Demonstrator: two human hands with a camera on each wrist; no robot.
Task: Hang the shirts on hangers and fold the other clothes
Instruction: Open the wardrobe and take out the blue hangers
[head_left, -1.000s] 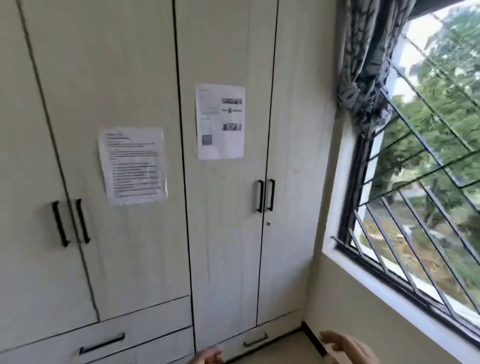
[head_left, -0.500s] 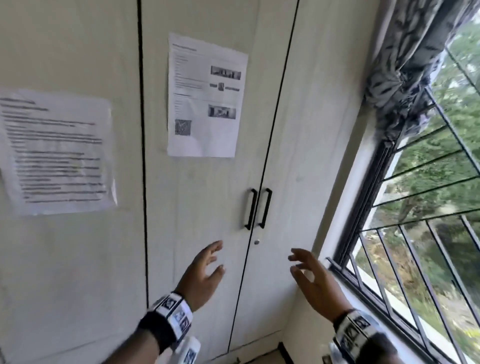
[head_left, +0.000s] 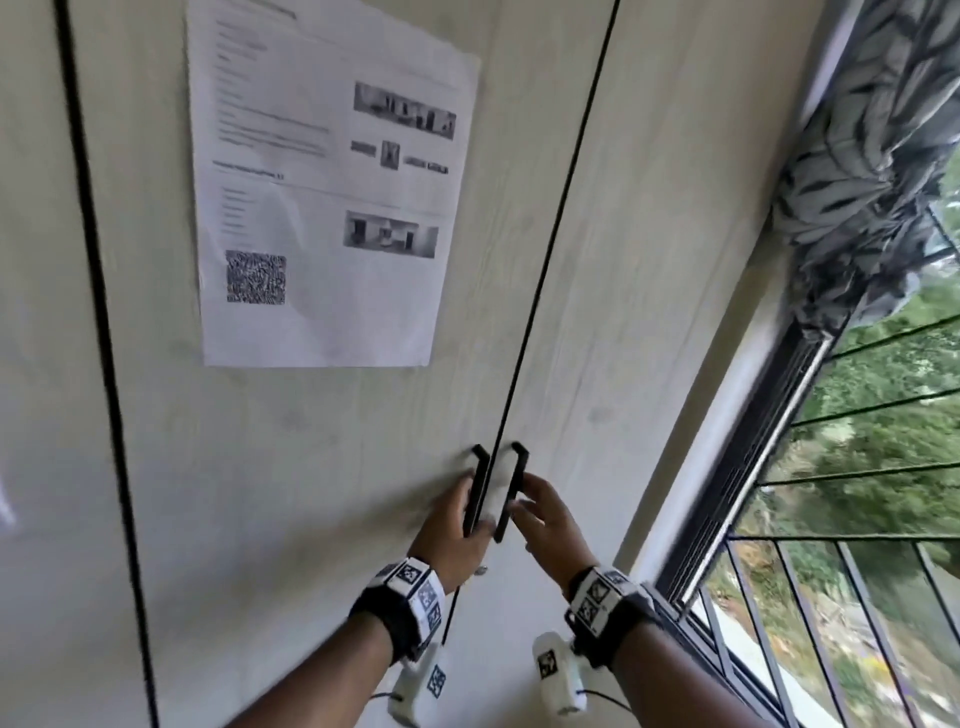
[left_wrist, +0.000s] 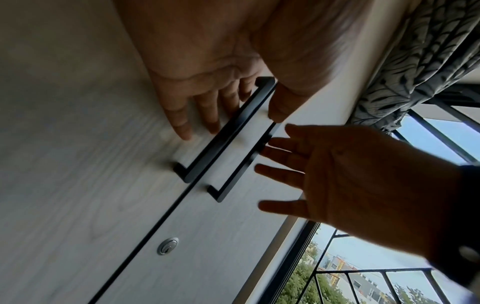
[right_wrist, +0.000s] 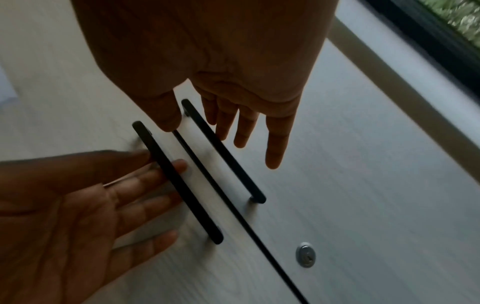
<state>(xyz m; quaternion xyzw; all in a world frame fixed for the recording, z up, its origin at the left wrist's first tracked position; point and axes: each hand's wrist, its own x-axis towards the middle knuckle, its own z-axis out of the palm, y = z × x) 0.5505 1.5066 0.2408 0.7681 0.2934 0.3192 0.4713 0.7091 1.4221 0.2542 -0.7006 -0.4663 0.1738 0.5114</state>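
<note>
Shirts stay unseen behind stiff wardrobe doors, so our flat, empty left hand and right hand should hook the slim black handles.

I can't read the blurred print on the white paper sheet taped to the pale wood-grain wardrobe door. My left hand hides part of the black bar handle, and motion blur smears its fingers. The patterned grey curtain runs off the frame's edge.
</note>
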